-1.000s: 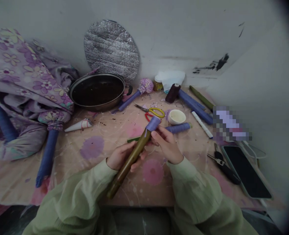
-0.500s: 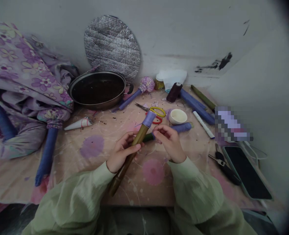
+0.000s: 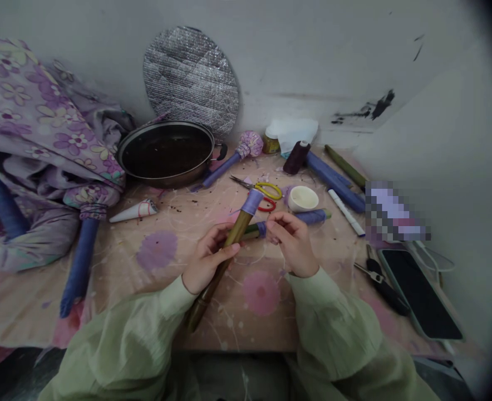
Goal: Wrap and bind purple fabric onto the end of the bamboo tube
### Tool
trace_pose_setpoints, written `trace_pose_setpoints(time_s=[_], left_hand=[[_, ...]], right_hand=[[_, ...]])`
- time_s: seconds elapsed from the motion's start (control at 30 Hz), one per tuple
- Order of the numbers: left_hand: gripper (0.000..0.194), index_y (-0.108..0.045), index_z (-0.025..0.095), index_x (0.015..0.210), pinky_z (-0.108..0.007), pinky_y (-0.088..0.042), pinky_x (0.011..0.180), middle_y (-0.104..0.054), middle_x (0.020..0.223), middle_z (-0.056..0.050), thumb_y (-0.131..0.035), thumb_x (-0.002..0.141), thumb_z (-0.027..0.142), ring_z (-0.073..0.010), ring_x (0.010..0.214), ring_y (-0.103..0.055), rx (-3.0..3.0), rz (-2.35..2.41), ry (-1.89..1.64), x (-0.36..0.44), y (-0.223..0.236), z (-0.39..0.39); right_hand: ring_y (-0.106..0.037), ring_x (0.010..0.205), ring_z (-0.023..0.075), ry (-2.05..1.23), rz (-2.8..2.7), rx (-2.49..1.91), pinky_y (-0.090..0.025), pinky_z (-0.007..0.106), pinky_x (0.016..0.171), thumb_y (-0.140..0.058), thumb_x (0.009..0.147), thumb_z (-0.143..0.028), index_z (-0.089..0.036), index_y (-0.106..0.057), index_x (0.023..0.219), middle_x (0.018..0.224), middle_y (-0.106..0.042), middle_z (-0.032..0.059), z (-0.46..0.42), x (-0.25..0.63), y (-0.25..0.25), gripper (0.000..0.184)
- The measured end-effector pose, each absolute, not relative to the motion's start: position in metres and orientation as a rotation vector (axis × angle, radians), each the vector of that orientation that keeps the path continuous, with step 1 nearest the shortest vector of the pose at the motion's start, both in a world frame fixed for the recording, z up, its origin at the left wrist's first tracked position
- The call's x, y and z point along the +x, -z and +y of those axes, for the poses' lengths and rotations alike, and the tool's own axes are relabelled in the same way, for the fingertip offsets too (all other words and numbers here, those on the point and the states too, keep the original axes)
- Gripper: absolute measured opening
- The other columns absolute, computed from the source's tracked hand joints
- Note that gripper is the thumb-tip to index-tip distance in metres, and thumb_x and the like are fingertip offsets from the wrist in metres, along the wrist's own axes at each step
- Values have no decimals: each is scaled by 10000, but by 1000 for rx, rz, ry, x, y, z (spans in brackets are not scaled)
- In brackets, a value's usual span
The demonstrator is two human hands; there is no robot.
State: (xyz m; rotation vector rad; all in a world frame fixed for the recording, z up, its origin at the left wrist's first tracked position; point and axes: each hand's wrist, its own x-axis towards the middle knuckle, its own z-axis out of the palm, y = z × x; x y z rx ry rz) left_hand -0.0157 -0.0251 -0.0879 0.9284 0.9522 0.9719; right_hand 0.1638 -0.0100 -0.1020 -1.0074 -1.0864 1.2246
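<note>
The left hand grips the stick, slanted above the pinkish flowered cloth; the right hand is pinched together beside it, whether on anything I can't make out. A second stick, wrapped blue, lies just behind, with scissors and a bowl beyond. The pan stands back left by the wall, a phone at right.

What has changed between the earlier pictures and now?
The right hand has drawn away from the stick. A green piece, earlier jutting left of the stick, now shows to its right with a purple band, beside the right fingertips; contact is unclear. The left hand still holds the stick, its thumb now across it. The scissors, bowl and pan stayed put.
</note>
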Motion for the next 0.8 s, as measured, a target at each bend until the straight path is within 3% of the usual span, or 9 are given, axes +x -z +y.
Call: trace_pose_setpoints(time_s=[0.8], left_hand=[[381, -529, 95, 1113, -169, -408, 392, -654, 777, -81, -592, 786, 281, -112, 579, -555, 763, 658, -826, -19, 86, -28]], right_hand=[[-350, 447, 59, -1273, -1058, -1037, -256, 218, 432, -652, 749, -301, -176, -580, 696, 501, -422, -73, -11, 157, 96, 154]])
